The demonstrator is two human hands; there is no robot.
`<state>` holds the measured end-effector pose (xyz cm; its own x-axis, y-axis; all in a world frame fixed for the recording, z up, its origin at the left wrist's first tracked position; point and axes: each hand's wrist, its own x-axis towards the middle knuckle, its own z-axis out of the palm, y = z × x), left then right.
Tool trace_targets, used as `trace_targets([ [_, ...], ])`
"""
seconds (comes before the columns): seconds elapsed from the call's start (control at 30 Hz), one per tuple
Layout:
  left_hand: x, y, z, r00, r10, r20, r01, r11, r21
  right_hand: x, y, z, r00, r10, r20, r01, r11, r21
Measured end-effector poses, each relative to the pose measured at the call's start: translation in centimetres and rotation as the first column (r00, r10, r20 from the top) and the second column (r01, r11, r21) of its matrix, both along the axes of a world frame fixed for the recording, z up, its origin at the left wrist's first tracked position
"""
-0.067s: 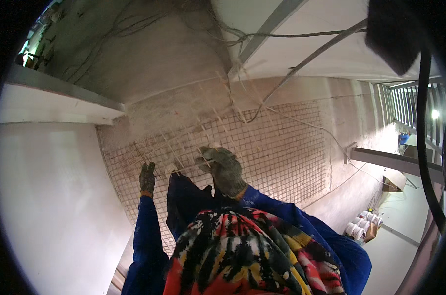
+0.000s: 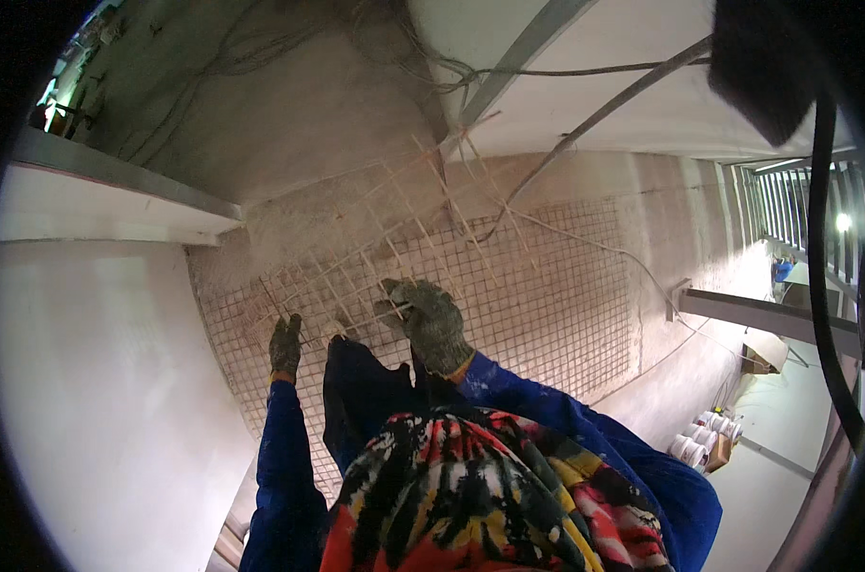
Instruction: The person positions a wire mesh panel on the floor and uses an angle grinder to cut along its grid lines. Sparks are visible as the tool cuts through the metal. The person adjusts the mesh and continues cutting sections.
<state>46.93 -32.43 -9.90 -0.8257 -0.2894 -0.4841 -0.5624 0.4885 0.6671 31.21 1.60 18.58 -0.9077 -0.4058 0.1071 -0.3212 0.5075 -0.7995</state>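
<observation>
A loose mesh panel of thin pale rods (image 2: 437, 179) slants over the floor in front of me, its far end reaching up by the grey post. My right hand (image 2: 432, 326), in a grey knit glove with a yellowish cuff, pinches the panel's near edge between thumb and fingers. On the left, my left hand (image 2: 285, 348), gloved alike, has its fingers closed at the panel's near left corner. Beneath lies a finer square wire grid (image 2: 566, 276) flat on the dusty floor. My dark trouser leg (image 2: 361, 386) shows between the hands.
A grey cable (image 2: 599, 116) bends down to the floor, and a thin cord (image 2: 632, 257) runs right. White wall panels (image 2: 108, 381) stand left. A grey metal beam (image 2: 766, 317) juts in at right, above white spools (image 2: 704, 439) and a cardboard box (image 2: 720, 453).
The loose mesh panel has shifted slightly and looks sharper, where its rods were smeared before. My right hand has moved a little to the right with it; my left hand stays nearly put.
</observation>
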Motion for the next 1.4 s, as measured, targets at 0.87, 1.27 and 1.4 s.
trace_targets([
  [0.87, -13.1, 9.6, -22.7, 0.899, -0.435, 0.061, 0.414, 0.791, -0.45, -27.8, 22.6, -48.8, 0.883, 0.258, 0.391, -0.197, 0.962, -0.19],
  [1.27, -15.3, 8.3, -18.1, 0.894, -0.447, 0.038, 0.412, 0.785, -0.463, -35.5, 42.1, -58.2, 0.991, 0.032, -0.127, 0.095, 0.493, 0.865],
  [1.4, -20.2, 8.2, -21.9, 0.817, -0.576, -0.014, 0.475, 0.687, -0.551, -37.4, 37.0, -67.6, 0.953, -0.017, 0.304, -0.273, 0.391, 0.879],
])
